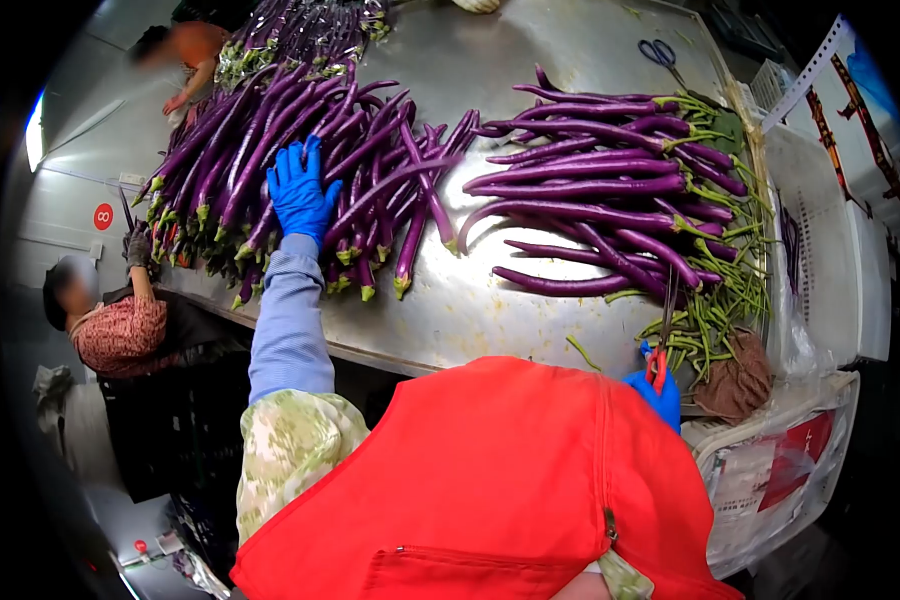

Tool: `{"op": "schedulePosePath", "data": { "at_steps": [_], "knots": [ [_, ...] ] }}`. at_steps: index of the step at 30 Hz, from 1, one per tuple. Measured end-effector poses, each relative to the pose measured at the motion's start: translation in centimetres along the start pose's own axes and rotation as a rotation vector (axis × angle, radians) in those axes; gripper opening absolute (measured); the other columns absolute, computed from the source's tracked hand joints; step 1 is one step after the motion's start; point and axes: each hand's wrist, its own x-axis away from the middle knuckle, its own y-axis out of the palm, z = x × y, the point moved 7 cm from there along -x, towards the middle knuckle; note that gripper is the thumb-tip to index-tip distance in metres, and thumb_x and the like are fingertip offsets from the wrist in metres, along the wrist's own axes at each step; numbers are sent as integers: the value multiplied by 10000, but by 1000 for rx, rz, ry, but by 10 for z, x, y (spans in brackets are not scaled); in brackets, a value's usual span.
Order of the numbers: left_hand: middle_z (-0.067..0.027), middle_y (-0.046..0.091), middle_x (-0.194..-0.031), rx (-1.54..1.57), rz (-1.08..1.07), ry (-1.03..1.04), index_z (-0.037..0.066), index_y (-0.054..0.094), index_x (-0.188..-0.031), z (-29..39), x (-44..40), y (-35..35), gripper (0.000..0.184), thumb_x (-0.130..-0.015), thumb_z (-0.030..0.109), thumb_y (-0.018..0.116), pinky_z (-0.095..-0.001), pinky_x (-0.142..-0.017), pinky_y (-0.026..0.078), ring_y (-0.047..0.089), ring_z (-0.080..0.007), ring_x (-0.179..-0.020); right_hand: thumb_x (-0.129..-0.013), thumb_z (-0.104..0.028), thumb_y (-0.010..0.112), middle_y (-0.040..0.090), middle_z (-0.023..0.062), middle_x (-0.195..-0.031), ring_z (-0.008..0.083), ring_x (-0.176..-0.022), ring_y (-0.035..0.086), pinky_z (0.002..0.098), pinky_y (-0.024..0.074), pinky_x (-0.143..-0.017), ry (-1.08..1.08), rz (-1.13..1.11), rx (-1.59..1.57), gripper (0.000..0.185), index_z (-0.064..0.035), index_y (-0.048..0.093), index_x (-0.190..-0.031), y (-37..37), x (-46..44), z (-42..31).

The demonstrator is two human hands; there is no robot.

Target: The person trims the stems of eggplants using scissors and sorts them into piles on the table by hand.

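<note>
My left hand (303, 190), in a blue glove, lies on the big heap of long purple eggplants (245, 165) at the left, its fingers stretched out and holding nothing. One eggplant just right of it looks smeared, as if moving. Low at the right, my blue-gloved right hand (658, 400) is closed round red-handled scissors (656, 368). Their blades point up beside a second group of eggplants (580, 188), laid in a row with stem ends to the right. Cut green stems (710, 325) lie heaped by the scissors.
Another pair of scissors (660, 55) lies at the metal table's (450, 320) far right. A brown cloth (738, 375) sits by the near right corner, above a plastic-lined bin (780, 470). White crates (830, 270) stand at right. Two people (120, 330) work along the left side.
</note>
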Motion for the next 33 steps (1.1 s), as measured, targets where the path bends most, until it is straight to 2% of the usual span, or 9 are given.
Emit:
{"op": "schedulePosePath", "data": {
  "at_steps": [5,8,12,15,19,22,24,26,33],
  "knots": [
    [-90,440,-1347,145,284,67,174,419,-1371,6,-2,-21,744,-717,372,714,-509,-1067,239,361,-301,-1283,-854,-50,577,575,72,-1091,76,-769,530,237,428,-752,0,1,-21,561,62,354,-1357,-6,1,8],
    [-91,483,-1297,544,74,304,152,473,-1315,44,4,-39,684,-705,334,722,-506,-1055,255,411,-316,-1235,-844,-52,591,506,100,-1268,75,-787,530,241,426,-760,-23,53,-53,552,65,379,-1339,-9,-1,15],
    [-176,544,-1164,212,15,511,148,526,-1259,76,43,-9,505,-764,127,625,-448,-891,429,542,-343,-1054,-833,-54,606,417,109,-1388,73,-803,535,233,426,-760,-3,22,-45,565,70,381,-1336,-10,-4,17],
    [-214,552,-1065,320,-202,289,161,534,-1258,64,32,7,486,-792,24,536,-436,-769,484,581,-373,-913,-831,-50,603,543,87,-1239,76,-789,542,224,429,-759,2,32,-49,575,69,374,-1345,-6,-3,9],
    [-189,560,-1045,429,-75,161,139,545,-1217,80,0,-12,426,-814,9,497,-458,-665,496,602,-378,-798,-830,-43,603,615,33,-938,76,-747,544,221,433,-748,-3,12,21,595,58,359,-1364,-4,-6,4],
    [-184,542,-1138,359,-28,187,128,510,-1251,111,-19,15,442,-813,91,555,-447,-690,506,602,-368,-857,-832,-44,604,599,5,-822,75,-722,541,220,432,-736,-19,27,-2,603,48,353,-1373,1,-4,0],
    [-195,356,-1406,263,-147,180,112,442,-1315,130,-6,41,641,-763,331,681,-467,-958,410,406,-387,-1240,-835,-45,605,594,1,-830,70,-713,534,215,430,-715,-24,62,-21,606,38,351,-1379,0,-3,1],
    [-203,298,-1437,318,-209,91,135,407,-1355,147,2,54,728,-732,356,713,-505,-1028,324,311,-395,-1307,-838,-51,607,585,-5,-819,64,-705,525,209,427,-692,-28,68,32,603,19,357,-1382,-2,-2,-3],
    [-90,268,-1487,180,-265,397,168,393,-1380,128,23,70,694,-709,154,566,-539,-1090,187,187,-344,-1389,-837,-75,631,571,-16,-812,54,-697,507,207,422,-670,-4,113,78,563,-27,422,-1358,-12,5,6]
  ]
}}
